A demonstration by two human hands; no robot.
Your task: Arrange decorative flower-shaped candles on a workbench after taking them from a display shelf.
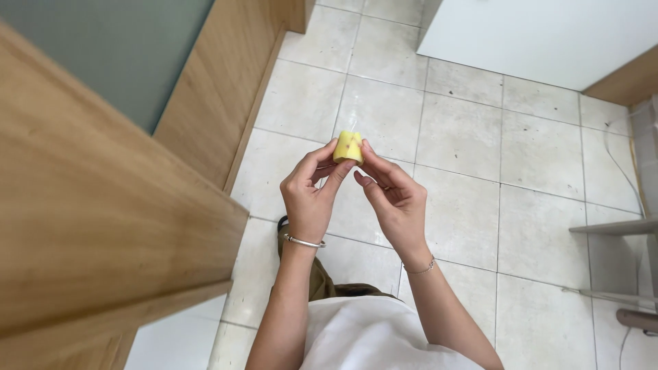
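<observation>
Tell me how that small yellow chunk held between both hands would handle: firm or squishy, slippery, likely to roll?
The yellow chunk keeps its blocky shape under fingertip pinches from the left hand and right hand, so it is probably firm. It looks light, since fingertips alone carry it. Its flat-looking faces suggest it would sit rather than roll. Slipperiness cannot be judged.

Small yellow peeled potato chunk (pixel 348 146) (brownish specks), held upright, pinched between fingertips
</observation>
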